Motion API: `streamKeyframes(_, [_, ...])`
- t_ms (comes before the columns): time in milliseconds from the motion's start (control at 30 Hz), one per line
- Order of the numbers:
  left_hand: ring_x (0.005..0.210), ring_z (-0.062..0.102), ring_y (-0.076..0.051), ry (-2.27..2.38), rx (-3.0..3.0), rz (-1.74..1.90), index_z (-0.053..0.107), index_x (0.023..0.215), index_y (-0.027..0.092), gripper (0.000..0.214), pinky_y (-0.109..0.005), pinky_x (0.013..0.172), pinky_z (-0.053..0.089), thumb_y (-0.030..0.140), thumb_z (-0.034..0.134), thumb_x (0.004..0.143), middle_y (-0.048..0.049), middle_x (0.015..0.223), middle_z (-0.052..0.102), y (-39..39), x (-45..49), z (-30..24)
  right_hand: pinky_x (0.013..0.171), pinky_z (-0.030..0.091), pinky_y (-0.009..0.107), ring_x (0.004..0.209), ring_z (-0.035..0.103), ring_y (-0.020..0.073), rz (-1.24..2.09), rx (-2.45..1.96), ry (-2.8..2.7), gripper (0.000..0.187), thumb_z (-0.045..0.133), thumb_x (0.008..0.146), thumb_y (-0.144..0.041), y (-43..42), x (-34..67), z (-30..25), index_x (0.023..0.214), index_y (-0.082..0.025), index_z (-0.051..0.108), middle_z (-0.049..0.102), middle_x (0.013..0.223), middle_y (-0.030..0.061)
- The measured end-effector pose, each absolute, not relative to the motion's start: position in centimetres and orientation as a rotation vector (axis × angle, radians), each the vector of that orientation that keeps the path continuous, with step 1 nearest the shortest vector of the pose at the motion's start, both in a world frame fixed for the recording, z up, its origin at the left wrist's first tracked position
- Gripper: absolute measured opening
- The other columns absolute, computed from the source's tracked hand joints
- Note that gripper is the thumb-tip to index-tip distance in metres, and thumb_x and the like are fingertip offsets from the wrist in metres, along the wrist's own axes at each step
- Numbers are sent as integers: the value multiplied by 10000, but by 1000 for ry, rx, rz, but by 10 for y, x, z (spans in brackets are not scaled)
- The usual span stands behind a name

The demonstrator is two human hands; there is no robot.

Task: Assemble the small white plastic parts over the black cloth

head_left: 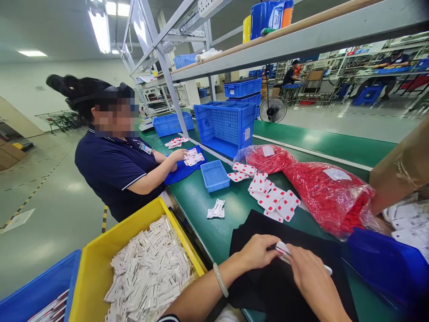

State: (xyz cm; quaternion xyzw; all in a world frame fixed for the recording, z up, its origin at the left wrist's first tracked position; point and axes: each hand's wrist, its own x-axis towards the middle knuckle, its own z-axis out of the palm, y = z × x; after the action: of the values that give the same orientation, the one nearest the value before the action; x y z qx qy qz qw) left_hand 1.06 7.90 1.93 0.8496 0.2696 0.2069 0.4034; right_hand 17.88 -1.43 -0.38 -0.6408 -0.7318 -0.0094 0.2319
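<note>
Over a black cloth [268,286] on the green table, both my hands grip a white plastic piece [284,248] with rounded ends. My left hand [258,251] pinches its near-left end between thumb and fingers; a pale bangle circles that wrist. My right hand [310,270] is closed over the middle, hiding much of it, and a white tip pokes out past the knuckles. Beyond the cloth lies a loose heap of flat white pieces with red squares [275,199]. A few white pieces without red squares [217,209] rest to the left.
A yellow bin [83,268] full of white parts stands at left. Clear bags of red parts [325,192], a small blue tray [214,175], a blue crate [224,125] and a dark blue bin [385,259] surround the heap. A co-worker [114,156] handles similar pieces at left.
</note>
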Motion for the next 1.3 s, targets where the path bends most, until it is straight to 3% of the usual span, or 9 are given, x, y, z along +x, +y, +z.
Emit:
streamKeyframes(333, [762, 594, -128, 707, 2002, 565, 653, 966, 175, 168, -212, 740, 451, 178, 614, 803, -8, 861, 665, 78, 14, 20, 653, 460, 338, 730, 602, 198, -39, -1706, -2054, 279, 314, 977, -365, -7, 185, 7, 1076, -222, 531, 629, 848, 42])
streamKeyframes(533, [705, 552, -111, 715, 1969, 630, 675, 845, 176, 100, -200, 686, 425, 131, 624, 772, 13, 781, 645, 79, 16, 19, 689, 458, 362, 735, 602, 214, -112, -1780, -1948, 282, 320, 957, -301, -7, 178, 1, 1057, -202, 565, 634, 818, 55])
streamKeyframes(667, [783, 598, -140, 757, 1846, 686, 686, 920, 184, 147, -243, 764, 460, 186, 638, 782, -8, 853, 677, 77, 20, 20, 740, 481, 385, 799, 627, 233, 131, -1804, -1850, 290, 390, 914, -361, -4, 186, 14, 1040, -221, 611, 674, 904, 59])
streamKeyframes(800, [994, 614, -210, 824, 1552, 852, 595, 1174, 179, 509, -314, 891, 464, 254, 749, 695, -79, 1087, 671, 60, 22, 26, 725, 530, 321, 900, 656, 240, 527, -1795, -1366, 352, 499, 838, -517, -11, 187, 32, 1025, -238, 604, 694, 1008, 61])
streamKeyframes(933, [890, 638, -196, 661, 1454, 796, 639, 1082, 143, 347, -289, 794, 482, 289, 672, 769, -82, 1017, 693, 46, 21, 43, 808, 546, 340, 989, 641, 258, 844, -1460, -1057, 369, 546, 820, -534, -22, 173, 37, 952, -190, 567, 682, 1052, 117])
streamKeyframes(1100, [681, 547, -120, 799, 1792, 608, 685, 988, 171, 233, -217, 624, 398, 290, 622, 798, 3, 808, 673, 51, 11, 67, 930, 497, 382, 1107, 590, 244, 600, -1513, -1183, 466, 555, 849, -454, -30, 178, 39, 1240, -209, 487, 603, 1231, 116])
streamKeyframes(1300, [628, 455, -92, 854, 2087, 429, 666, 858, 148, 195, -204, 579, 328, 332, 621, 812, 35, 718, 594, 58, 9, 74, 840, 531, 282, 992, 643, 188, 431, -1667, -1507, 291, 479, 899, -433, -30, 183, 45, 1118, -291, 608, 675, 1097, 16])
